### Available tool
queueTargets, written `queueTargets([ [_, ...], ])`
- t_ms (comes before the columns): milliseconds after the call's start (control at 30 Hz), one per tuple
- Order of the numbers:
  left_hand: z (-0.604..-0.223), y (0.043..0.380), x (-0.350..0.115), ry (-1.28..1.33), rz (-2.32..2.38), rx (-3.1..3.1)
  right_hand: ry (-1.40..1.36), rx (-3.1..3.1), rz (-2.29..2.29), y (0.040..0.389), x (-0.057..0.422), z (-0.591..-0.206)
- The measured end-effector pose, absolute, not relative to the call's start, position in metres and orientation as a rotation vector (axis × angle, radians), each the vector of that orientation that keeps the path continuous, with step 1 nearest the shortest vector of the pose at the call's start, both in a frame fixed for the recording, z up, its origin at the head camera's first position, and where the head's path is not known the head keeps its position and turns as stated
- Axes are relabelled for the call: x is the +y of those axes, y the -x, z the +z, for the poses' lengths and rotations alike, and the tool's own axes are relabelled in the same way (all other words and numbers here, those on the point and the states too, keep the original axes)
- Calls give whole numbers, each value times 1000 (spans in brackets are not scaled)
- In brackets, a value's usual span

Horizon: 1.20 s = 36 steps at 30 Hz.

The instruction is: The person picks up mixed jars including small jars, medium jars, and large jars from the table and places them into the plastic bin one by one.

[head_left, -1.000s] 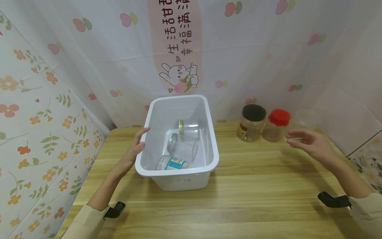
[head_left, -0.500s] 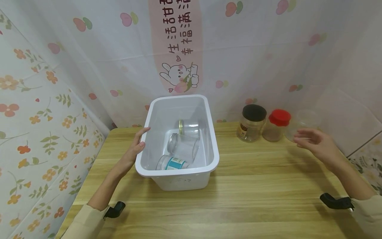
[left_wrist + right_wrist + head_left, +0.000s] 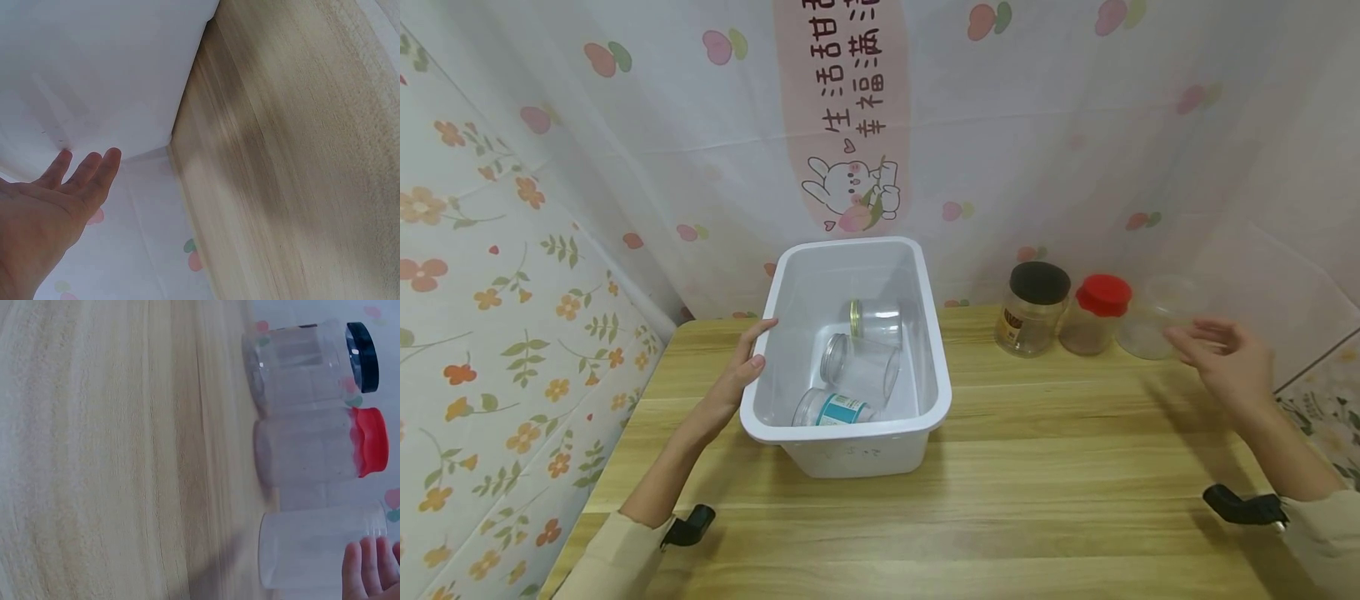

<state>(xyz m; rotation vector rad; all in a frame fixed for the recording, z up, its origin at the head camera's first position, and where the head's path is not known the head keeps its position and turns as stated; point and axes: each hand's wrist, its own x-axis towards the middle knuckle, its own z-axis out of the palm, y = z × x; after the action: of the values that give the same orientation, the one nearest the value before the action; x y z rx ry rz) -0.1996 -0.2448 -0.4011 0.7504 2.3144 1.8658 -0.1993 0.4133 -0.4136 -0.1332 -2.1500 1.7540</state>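
Observation:
My left hand (image 3: 739, 375) rests at the left side of a white plastic tub (image 3: 859, 433), its thumb and fingertips at the rim. In the left wrist view its fingers (image 3: 87, 175) reach out nearly straight against the tub's outer wall (image 3: 94, 81). On the right, my right hand (image 3: 1232, 367) hovers with relaxed fingers at a clear, lidless-looking jar (image 3: 1146, 321). The right wrist view shows its fingertips (image 3: 370, 562) overlapping the top part of that jar (image 3: 306, 547), nothing gripped. Inside the tub lie a gold-lidded jar (image 3: 880, 323), a silver-lidded jar (image 3: 867, 371) and a blue-labelled jar (image 3: 838, 410).
A black-lidded jar (image 3: 1033, 312) and a red-lidded jar (image 3: 1093, 317) stand upright beside the clear one at the back of the wooden table (image 3: 1045, 483). Patterned curtains (image 3: 1037, 150) rise behind the table and along its sides.
My right hand has moved rightward, from in front of the clear jar to its right side, its palm turning. The left hand and the tub have stayed put.

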Motion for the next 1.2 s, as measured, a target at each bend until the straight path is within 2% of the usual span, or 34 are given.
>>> queueTargets([
  [367, -399, 200, -244, -748, 1853, 2317, 464, -2315, 1487, 207, 410, -411],
  [1200, -400, 199, -245, -727, 1840, 2337, 373, -2365, 1461, 249, 414, -419],
])
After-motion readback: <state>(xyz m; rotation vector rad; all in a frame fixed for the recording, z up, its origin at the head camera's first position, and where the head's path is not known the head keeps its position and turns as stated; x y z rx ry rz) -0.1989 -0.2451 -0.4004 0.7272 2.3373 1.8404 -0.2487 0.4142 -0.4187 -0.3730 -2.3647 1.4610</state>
